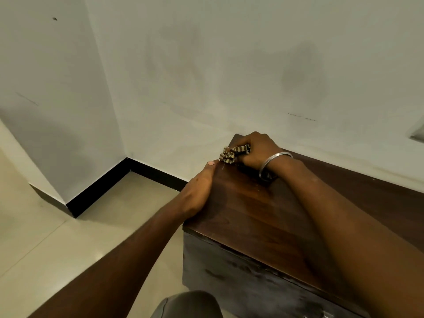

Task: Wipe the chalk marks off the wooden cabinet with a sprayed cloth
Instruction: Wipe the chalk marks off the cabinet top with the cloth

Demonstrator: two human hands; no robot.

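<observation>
Head view: looking down over a dark wooden cabinet (pixel 259 214) set against a pale wall (pixel 206 65), near a room corner with black skirting (pixel 101 187).
Right hand (pixel 259 150): clenched around a bunched striped cloth (pixel 231 154), pressing it onto the cabinet top at the far left corner, close to the wall; a metal bangle (pixel 273 161) sits at the wrist.
Left hand (pixel 199 193): resting along the cabinet's left edge, thumb on top just beside the cloth; it looks like a brace, and the fingers are hidden over the side, so I cannot tell whether they grip.
Done so far: the near stretch of the top shows plain wood grain with a faint sheen, and I see no clear chalk there.
Left to do: a few faint pale flecks lie just beside the cloth; the front face (pixel 252 278) carries pale smudges that may be chalk or wear.
Judgement: probably late in the top, front perhaps pending.
</observation>
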